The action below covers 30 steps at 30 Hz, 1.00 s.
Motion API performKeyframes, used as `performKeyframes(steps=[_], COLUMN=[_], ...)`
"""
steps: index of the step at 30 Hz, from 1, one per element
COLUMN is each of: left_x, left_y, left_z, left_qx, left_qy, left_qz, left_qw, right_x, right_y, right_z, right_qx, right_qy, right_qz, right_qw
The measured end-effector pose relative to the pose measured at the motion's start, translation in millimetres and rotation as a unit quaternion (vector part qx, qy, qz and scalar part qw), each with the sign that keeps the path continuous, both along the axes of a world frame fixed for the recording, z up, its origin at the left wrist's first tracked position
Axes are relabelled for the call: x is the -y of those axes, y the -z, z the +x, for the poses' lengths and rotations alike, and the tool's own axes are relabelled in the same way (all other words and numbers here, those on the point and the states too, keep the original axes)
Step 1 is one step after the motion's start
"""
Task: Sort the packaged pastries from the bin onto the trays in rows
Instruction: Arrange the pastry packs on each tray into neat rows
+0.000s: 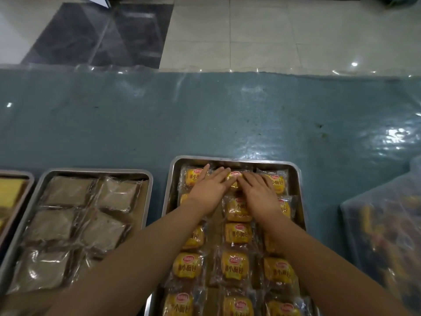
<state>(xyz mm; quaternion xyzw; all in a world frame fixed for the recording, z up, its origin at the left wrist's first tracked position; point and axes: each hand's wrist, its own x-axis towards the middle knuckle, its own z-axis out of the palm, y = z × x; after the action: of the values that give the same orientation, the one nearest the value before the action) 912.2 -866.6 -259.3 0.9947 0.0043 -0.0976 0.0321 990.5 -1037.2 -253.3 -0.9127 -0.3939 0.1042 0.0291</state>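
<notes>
A steel tray (297, 179) in front of me holds three rows of yellow packaged pastries (234, 264) with red logos. Both hands lie flat at the tray's far end. My left hand (210, 188) and my right hand (257, 190) press from either side on the middle pastry of the far row (234, 177), fingertips nearly meeting over it. Other packs lie partly hidden under my hands and forearms. Neither hand lifts anything off the tray.
A second steel tray (95, 173) on the left holds several brown pastries in clear wrappers. A third tray's corner (29, 179) shows at the far left. A plastic bin (387, 236) with more packs stands at the right. The table has a blue cover under clear plastic.
</notes>
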Motion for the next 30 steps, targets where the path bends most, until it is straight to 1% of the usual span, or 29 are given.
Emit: performKeyframes(steps=[2, 5, 7, 8, 11, 12, 17, 22, 25, 30], left_x=[5, 18, 31, 37, 50, 52, 47, 41, 42, 40], left_y=[-4, -8, -7, -5, 2, 3, 1, -5, -8, -10], left_z=[-7, -29, -46, -55, -78, -84, -100, -90, -77, -71], left_qx=[0.019, 0.065, 0.062, 0.056, 0.034, 0.032, 0.014, -0.016, -0.027, -0.014], left_qy=[-0.013, -0.014, 0.006, 0.014, 0.009, 0.006, 0.016, 0.026, 0.023, 0.012], left_qz=[-0.017, -0.078, -0.089, -0.087, -0.086, -0.087, -0.059, -0.008, -0.004, -0.003], left_qw=[1.000, 0.995, 0.994, 0.995, 0.996, 0.996, 0.998, 1.000, 0.999, 1.000], right_x=[7, 26, 39, 44, 55, 58, 60, 57, 51, 47], right_y=[-2, -7, -8, -7, -1, 1, -2, -2, -2, -5], right_z=[-3, -20, -37, -45, -69, -76, -86, -72, -66, -61], right_qx=[-0.010, -0.025, -0.021, -0.025, -0.061, -0.062, -0.055, -0.048, -0.039, -0.044], right_qy=[0.002, 0.009, 0.004, 0.000, -0.015, -0.022, -0.052, -0.074, -0.053, -0.032], right_qz=[0.032, 0.095, 0.119, 0.109, 0.033, 0.020, 0.011, -0.059, -0.067, -0.034], right_qw=[0.999, 0.995, 0.993, 0.994, 0.997, 0.998, 0.997, 0.994, 0.996, 0.998])
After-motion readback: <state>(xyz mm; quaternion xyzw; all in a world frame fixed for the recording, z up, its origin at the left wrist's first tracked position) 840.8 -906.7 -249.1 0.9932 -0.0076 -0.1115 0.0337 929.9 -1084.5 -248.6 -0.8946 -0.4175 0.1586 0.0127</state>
